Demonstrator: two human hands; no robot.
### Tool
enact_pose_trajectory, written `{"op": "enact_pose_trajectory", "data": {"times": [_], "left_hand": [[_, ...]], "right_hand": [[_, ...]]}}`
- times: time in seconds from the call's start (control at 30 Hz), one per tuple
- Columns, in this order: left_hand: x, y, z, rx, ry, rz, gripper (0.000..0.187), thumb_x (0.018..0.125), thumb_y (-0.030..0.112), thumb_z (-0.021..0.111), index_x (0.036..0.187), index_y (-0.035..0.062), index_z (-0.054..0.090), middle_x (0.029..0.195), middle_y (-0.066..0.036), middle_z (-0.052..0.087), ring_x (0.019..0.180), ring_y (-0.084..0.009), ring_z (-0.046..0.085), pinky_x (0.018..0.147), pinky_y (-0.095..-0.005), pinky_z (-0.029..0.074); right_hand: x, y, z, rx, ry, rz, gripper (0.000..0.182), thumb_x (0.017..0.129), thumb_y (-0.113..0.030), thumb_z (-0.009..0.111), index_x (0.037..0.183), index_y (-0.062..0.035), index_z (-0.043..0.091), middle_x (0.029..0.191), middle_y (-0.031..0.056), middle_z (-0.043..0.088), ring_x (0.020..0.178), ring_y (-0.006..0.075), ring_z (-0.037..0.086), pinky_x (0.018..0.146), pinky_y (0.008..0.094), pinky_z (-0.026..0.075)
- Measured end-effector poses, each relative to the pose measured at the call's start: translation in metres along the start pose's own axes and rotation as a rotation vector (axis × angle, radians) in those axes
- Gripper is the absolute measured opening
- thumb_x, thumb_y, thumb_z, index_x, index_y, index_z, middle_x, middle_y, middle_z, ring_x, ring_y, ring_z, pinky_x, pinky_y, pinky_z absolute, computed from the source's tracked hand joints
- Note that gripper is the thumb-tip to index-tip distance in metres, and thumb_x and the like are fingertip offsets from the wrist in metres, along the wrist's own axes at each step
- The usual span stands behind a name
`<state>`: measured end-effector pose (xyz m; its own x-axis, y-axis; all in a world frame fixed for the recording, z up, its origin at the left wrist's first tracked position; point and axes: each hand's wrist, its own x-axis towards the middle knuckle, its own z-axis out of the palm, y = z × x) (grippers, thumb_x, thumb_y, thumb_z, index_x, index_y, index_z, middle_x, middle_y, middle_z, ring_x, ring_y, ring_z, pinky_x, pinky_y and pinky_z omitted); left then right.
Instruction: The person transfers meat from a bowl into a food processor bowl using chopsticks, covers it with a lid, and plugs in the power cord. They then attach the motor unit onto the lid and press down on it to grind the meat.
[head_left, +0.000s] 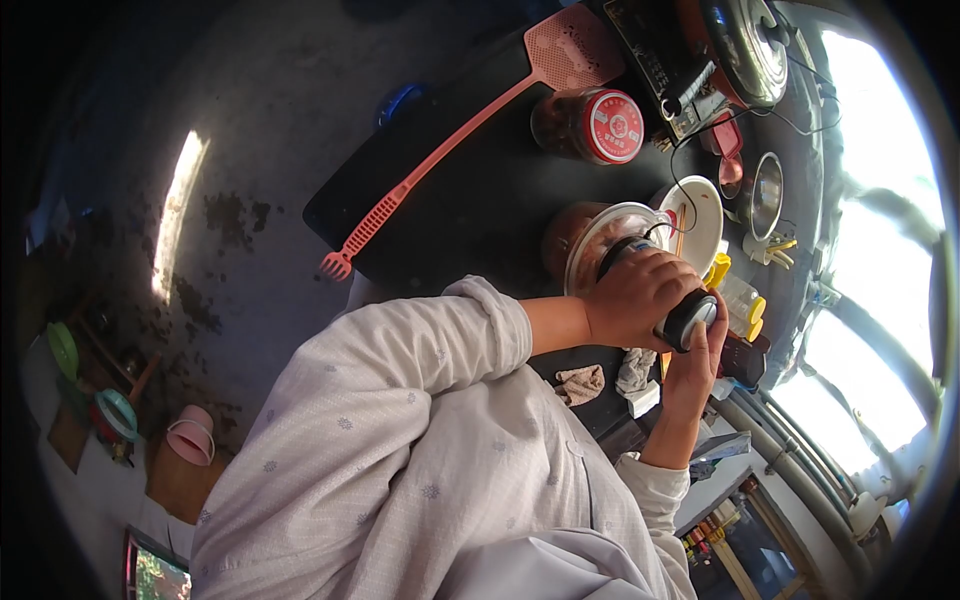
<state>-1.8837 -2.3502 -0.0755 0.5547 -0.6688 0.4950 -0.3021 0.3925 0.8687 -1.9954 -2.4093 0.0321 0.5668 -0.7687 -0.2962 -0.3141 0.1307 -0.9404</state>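
A black corded appliance [688, 318] that looks like a hand blender lies between my hands, its lower end over a wide clear container [582, 240] with a pale rim and reddish contents. My left hand [640, 292] is wrapped around its body. My right hand [697, 355] is closed around its top end, with a finger or thumb on the cap. The black cable runs up from the appliance toward the cooker. Beside the container sits a white bowl [702, 215]. How far the appliance reaches into the container is hidden.
On the dark table are a pink fly swatter [440, 150], a red-lidded jar [615, 125], a lidded pot [750, 50], a steel bowl [767, 190], yellow-capped bottles [745, 305] and a crumpled brown cloth [580, 384]. A pink bucket [192, 435] stands at lower left.
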Motion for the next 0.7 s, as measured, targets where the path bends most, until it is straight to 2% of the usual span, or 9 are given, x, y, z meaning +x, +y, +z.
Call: {"op": "enact_pose_trajectory", "data": {"times": [0.17,0.27,0.4,0.5,0.57,0.7], "left_hand": [[0.0009,0.0002,-0.0005,-0.003,-0.011,0.004,0.085,0.055,0.032,0.088,0.127,0.0089,0.048,0.126,-0.010,0.055,0.120,-0.0297,0.052,0.107,-0.0470,0.037],[0.0001,0.0005,-0.0005,0.007,-0.008,0.006,0.085,0.055,0.031,0.088,0.127,0.0088,0.047,0.126,-0.010,0.055,0.120,-0.0293,0.052,0.106,-0.0469,0.037],[0.0009,-0.0016,0.0021,0.028,0.014,0.040,0.091,0.052,0.036,0.089,0.128,0.0066,0.048,0.126,-0.011,0.054,0.119,-0.0317,0.052,0.105,-0.0474,0.038],[0.0013,-0.0001,-0.0006,0.020,0.004,0.031,0.085,0.057,0.032,0.087,0.128,0.0086,0.046,0.125,-0.009,0.056,0.118,-0.0290,0.054,0.105,-0.0466,0.038],[0.0015,0.0002,-0.0007,0.023,0.008,0.034,0.085,0.057,0.033,0.087,0.128,0.0085,0.046,0.125,-0.010,0.056,0.117,-0.0290,0.054,0.104,-0.0466,0.038],[0.0015,0.0000,-0.0011,0.036,0.003,0.036,0.086,0.058,0.033,0.087,0.128,0.0083,0.045,0.125,-0.010,0.056,0.117,-0.0291,0.054,0.104,-0.0466,0.039]], "right_hand": [[0.0023,0.0001,-0.0029,0.051,0.005,0.022,0.059,0.097,-0.030,0.048,0.145,-0.0005,0.032,0.143,0.0153,0.042,0.135,0.0260,0.041,0.113,0.0389,0.031],[0.0030,-0.0003,-0.0049,0.077,-0.029,0.012,0.055,0.101,-0.030,0.043,0.148,-0.0045,0.030,0.143,0.0126,0.043,0.133,0.0251,0.044,0.110,0.0393,0.037],[0.0031,-0.0014,-0.0076,0.152,-0.033,0.037,0.055,0.100,-0.027,0.045,0.148,-0.0052,0.031,0.143,0.0123,0.043,0.133,0.0251,0.044,0.109,0.0407,0.037],[0.0025,-0.0008,-0.0067,0.108,-0.045,0.023,0.055,0.098,-0.021,0.049,0.148,-0.0056,0.030,0.142,0.0124,0.043,0.132,0.0247,0.045,0.109,0.0405,0.038],[0.0024,0.0005,-0.0067,-0.001,-0.056,0.003,0.057,0.097,-0.016,0.051,0.149,-0.0057,0.030,0.141,0.0124,0.044,0.131,0.0244,0.046,0.108,0.0398,0.039],[0.0007,-0.0033,-0.0032,0.020,-0.039,0.025,0.057,0.097,-0.013,0.052,0.149,-0.0056,0.029,0.140,0.0123,0.044,0.129,0.0237,0.047,0.107,0.0386,0.040]]}}
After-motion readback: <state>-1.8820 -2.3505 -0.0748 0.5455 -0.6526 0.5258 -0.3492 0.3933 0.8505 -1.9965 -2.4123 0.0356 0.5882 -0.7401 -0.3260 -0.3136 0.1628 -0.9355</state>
